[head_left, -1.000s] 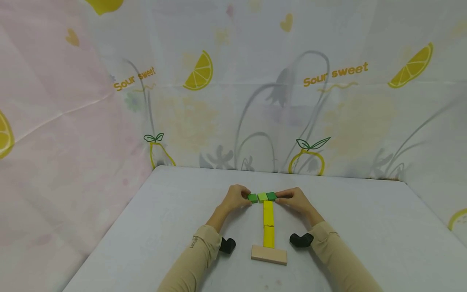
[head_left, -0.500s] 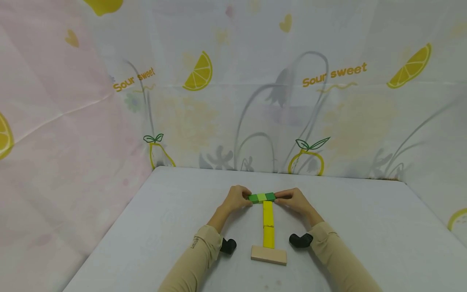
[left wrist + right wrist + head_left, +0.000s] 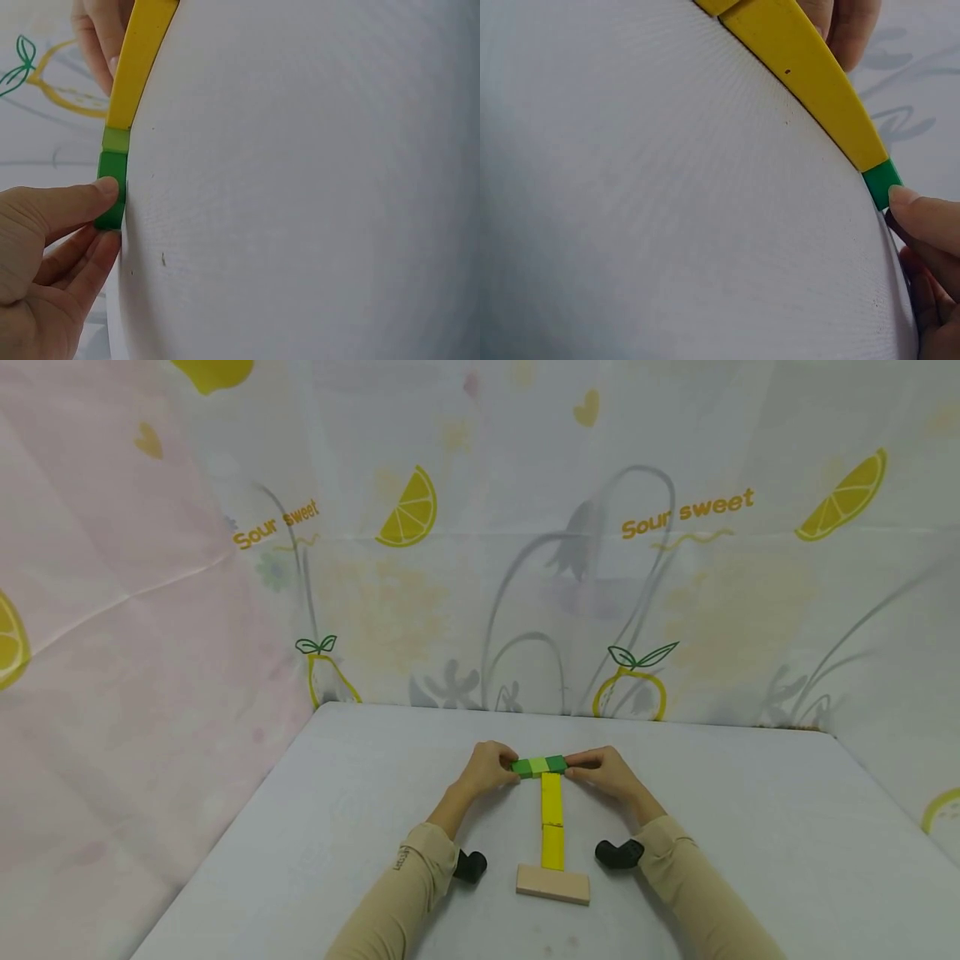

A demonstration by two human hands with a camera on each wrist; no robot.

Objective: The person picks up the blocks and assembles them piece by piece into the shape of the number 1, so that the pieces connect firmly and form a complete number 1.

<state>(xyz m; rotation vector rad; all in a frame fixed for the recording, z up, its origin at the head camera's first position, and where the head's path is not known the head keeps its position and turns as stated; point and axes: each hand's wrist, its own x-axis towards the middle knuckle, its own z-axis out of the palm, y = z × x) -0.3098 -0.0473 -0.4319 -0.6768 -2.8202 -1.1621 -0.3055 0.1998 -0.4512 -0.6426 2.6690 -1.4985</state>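
Three small blocks stand in a touching row on the white table: a green block (image 3: 522, 769) at left, a light green block (image 3: 538, 767) in the middle, and a dark green block (image 3: 556, 764) at right. My left hand (image 3: 484, 768) pinches the left green block (image 3: 112, 166) between thumb and fingers. At the other end, my right hand (image 3: 606, 770) holds the dark green block (image 3: 880, 181), its thumb on the block's near corner. A yellow block (image 3: 551, 799) runs toward me from the row, and a second yellow block (image 3: 552, 847) continues the line.
A plain wooden block (image 3: 553, 884) lies crosswise at the near end of the yellow blocks. Black wrist devices (image 3: 619, 854) sit beside both cuffs. A patterned cloth (image 3: 480, 568) hangs behind the white table (image 3: 360, 777).
The left green block has moved right with my left hand, closing the gap to the light green block. My right hand stays almost still at the dark green block.
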